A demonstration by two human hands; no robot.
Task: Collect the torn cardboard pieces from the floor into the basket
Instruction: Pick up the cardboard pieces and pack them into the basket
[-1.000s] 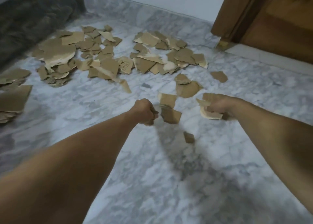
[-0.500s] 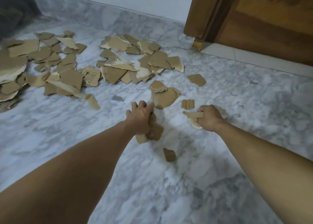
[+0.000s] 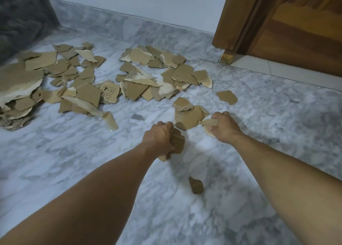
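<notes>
Your left hand (image 3: pixel 160 137) is curled tight round a brown cardboard wad (image 3: pixel 177 143); your right hand (image 3: pixel 224 125) pinches pale scraps (image 3: pixel 208 123) beside the two-piece stack (image 3: pixel 188 113) at twelve o'clock; slide fingers under its edge, don't crush. Loose singles: one at six (image 3: pixel 196 185), one at two (image 3: pixel 227 97); two big heaps at ten (image 3: pixel 55 82) and eleven (image 3: pixel 159 78); no basket in view.

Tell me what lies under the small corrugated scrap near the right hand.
The small corrugated scrap rests on a larger brown piece on the marble floor. Anything beneath that piece is hidden.
</notes>
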